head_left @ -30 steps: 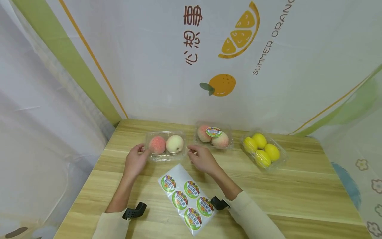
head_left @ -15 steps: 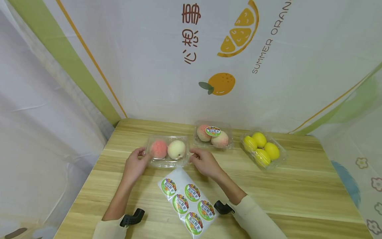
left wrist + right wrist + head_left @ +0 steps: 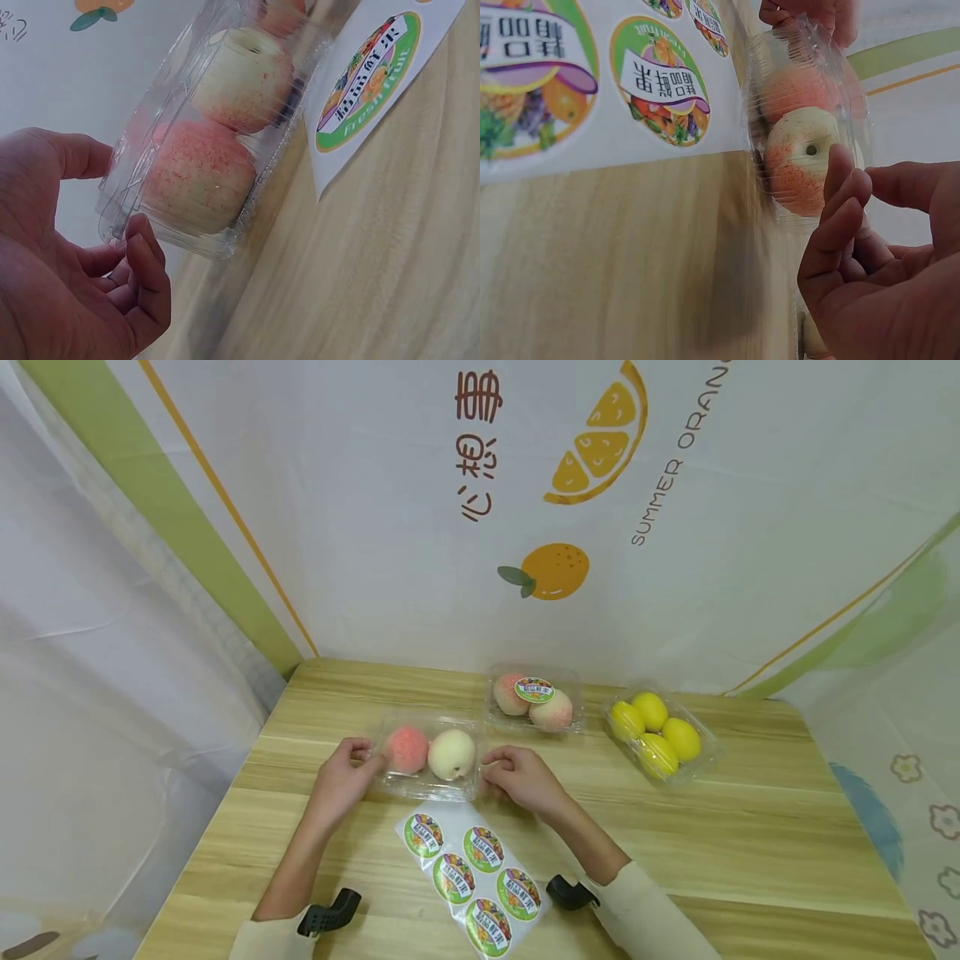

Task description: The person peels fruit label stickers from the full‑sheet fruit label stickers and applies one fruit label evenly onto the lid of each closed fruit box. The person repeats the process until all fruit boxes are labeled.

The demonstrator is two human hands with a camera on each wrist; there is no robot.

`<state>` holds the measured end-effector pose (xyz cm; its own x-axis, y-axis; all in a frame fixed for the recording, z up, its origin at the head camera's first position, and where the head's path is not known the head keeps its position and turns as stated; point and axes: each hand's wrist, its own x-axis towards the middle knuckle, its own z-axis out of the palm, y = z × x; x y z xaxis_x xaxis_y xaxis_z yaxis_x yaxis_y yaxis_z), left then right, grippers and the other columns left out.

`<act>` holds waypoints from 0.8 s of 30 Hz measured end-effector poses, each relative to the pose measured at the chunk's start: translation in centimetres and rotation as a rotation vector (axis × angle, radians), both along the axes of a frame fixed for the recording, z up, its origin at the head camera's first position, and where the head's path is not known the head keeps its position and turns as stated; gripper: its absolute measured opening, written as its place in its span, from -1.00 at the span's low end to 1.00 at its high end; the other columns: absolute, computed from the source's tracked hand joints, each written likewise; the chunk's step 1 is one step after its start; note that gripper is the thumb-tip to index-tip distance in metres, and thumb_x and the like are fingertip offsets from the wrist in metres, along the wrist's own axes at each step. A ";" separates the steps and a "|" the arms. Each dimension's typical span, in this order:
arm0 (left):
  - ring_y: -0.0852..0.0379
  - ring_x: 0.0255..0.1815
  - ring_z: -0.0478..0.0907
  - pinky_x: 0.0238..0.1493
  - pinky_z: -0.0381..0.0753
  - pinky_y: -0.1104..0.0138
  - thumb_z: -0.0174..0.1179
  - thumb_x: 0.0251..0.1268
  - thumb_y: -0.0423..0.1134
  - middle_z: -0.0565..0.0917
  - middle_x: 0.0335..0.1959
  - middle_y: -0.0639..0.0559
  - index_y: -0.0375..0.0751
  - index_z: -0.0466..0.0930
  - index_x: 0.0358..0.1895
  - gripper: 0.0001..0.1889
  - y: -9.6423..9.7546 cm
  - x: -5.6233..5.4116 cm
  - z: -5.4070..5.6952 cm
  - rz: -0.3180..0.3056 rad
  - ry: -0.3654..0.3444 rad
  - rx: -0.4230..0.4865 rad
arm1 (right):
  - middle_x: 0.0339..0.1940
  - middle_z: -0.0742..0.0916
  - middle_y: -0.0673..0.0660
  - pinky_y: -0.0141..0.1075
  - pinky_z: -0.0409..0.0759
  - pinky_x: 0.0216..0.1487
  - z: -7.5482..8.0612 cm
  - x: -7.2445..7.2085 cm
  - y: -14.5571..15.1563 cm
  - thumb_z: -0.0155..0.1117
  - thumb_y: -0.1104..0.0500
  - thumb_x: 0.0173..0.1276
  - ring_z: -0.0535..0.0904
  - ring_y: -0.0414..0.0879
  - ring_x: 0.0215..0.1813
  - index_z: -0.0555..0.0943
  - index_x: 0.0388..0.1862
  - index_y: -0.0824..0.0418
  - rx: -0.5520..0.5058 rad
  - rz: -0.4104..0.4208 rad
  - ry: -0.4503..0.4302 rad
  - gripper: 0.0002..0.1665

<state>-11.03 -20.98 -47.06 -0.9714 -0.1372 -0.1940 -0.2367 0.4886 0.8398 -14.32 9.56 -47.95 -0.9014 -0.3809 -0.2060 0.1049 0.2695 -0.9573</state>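
High head view, close wrist views.

Lettering within my view: the white sheet [image 3: 453,820] lying before me on the counter [image 3: 720,860] bears five oval-looking stickers [image 3: 453,878], printed 精品鲜果 on a white band; from my left wrist, one also reads "Fresh fruit" along its green border, while from my right wrist the characters appear upside down. A matching sticker [image 3: 536,690], again 精品鲜果, stands on the clear box [image 3: 564,678] at the back. On the white curtain [image 3: 375,527] facing me, brown characters 心, 想 and 事 run from bottom to top; farther right, "SUMMER ORAN" climbs obliquely, its next letter cut by the upper edge.
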 end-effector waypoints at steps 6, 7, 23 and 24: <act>-0.06 -0.05 0.57 -0.14 0.56 0.21 0.28 0.57 0.01 0.61 0.17 -0.28 -0.36 0.50 0.34 -0.45 0.9 -0.1 0.2 -0.029 0.006 0.004 | -0.43 0.78 0.11 -0.38 0.51 -0.37 -0.4 0.3 1.0 0.29 0.25 0.61 0.55 -0.15 -0.42 0.63 -0.02 0.42 -0.041 0.001 -0.030 -0.81; -0.04 -0.07 0.57 -0.15 0.56 0.21 0.29 0.56 0.01 0.61 0.15 -0.26 -0.35 0.51 0.32 -0.46 1.1 -0.2 0.2 -0.033 0.007 0.005 | -0.44 0.78 0.11 -0.37 0.51 -0.36 -0.5 0.4 1.3 0.29 0.25 0.62 0.55 -0.15 -0.42 0.63 -0.04 0.41 -0.044 0.001 -0.033 -0.82; 0.10 -0.34 0.48 -0.31 0.49 0.26 0.30 0.50 -0.11 0.64 -0.06 -0.13 -0.32 0.56 0.13 -0.63 4.5 -0.1 0.0 -0.130 0.062 0.039 | -0.45 0.76 0.11 -0.33 0.56 -0.35 -0.5 1.4 5.8 0.30 0.23 0.62 0.57 -0.11 -0.40 0.65 -0.13 0.38 -0.033 -0.053 -0.046 -0.81; 0.10 -0.34 0.48 -0.32 0.49 0.26 0.30 0.49 -0.11 0.64 -0.06 -0.12 -0.32 0.57 0.13 -0.63 4.8 -0.2 0.0 -0.137 0.064 0.040 | -0.45 0.76 0.11 -0.33 0.55 -0.36 -0.4 1.5 6.1 0.31 0.22 0.62 0.57 -0.12 -0.40 0.65 -0.13 0.38 -0.028 -0.056 -0.045 -0.81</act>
<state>-11.19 -16.22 -47.04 -0.9910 0.0039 -0.1341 -0.1159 0.4782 0.8705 -12.86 15.64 -48.37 -0.9117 -0.3360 -0.2365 0.1620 0.2352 -0.9584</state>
